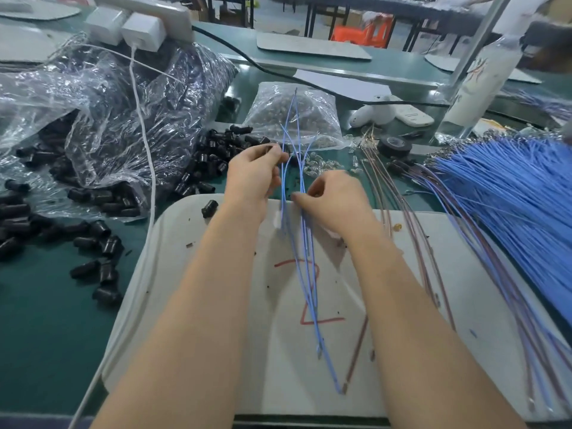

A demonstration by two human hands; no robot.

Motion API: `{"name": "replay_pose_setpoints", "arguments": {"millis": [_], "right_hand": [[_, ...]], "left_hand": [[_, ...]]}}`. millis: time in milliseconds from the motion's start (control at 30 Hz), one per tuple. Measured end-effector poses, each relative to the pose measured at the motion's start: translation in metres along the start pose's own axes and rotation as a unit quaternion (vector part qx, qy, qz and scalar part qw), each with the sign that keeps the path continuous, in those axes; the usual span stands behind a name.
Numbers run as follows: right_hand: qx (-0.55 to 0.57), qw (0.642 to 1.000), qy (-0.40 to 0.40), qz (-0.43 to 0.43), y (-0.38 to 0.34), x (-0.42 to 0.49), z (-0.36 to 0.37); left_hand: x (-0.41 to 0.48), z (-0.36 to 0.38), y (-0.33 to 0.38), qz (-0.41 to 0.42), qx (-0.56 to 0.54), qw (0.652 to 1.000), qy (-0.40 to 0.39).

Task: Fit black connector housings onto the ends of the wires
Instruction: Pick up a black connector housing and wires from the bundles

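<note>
A green bench (46, 320) is carrying a smooth white board (201, 305) with rounded corners and a red mark, and beyond it the room is showing more benches, dark table legs and an orange stool (362, 30). The left hand (252, 178) and the right hand (335, 202) are hovering over the board's far edge, both with fingers curled. The right thumb and forefinger are pinching a few thin, flexible blue wires (309, 289). The left fingertips are pinching the same wires higher up, with a small dark piece at their tips that is too blurred to name. The wires are running lengthwise from the near edge of the board, between the two hands, and their far ends are pointing up and away past the fingertips. Short, glossy, tubular black connector housings (213, 159) are lying heaped just left of the left fingers, spilling from a crumpled clear plastic bag (123, 103), and one single housing (210, 208) is lying on the board beside the left wrist. A white cable (151, 181) is trailing further left. Right of the right fingers, brownish wires (411, 243) and a thick bundle of blue wires (510, 196) are fanning across the bench, with a roll of black tape (394, 146) beyond them.
</note>
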State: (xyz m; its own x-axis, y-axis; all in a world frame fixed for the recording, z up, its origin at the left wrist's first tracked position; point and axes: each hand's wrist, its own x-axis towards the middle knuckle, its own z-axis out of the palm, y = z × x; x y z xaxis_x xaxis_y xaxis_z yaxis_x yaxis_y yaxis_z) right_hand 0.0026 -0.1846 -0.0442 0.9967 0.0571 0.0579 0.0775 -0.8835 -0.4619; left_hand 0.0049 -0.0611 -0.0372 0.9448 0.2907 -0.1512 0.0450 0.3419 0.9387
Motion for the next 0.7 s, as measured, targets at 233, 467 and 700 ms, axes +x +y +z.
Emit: {"name": "replay_pose_setpoints", "arguments": {"millis": [233,467,700], "right_hand": [[0.068,0.996,0.047,0.041,-0.001,0.001,-0.001],[0.493,0.864,0.068,0.079,0.011,0.002,-0.029],[0.760,0.605,0.228,0.066,0.025,-0.002,-0.054]], "left_hand": [[0.004,0.000,0.002,-0.122,-0.211,0.969,0.021],[-0.006,0.007,0.003,-0.085,-0.124,0.982,-0.117],[-0.023,0.010,0.004,-0.055,0.049,0.930,-0.361]]}}
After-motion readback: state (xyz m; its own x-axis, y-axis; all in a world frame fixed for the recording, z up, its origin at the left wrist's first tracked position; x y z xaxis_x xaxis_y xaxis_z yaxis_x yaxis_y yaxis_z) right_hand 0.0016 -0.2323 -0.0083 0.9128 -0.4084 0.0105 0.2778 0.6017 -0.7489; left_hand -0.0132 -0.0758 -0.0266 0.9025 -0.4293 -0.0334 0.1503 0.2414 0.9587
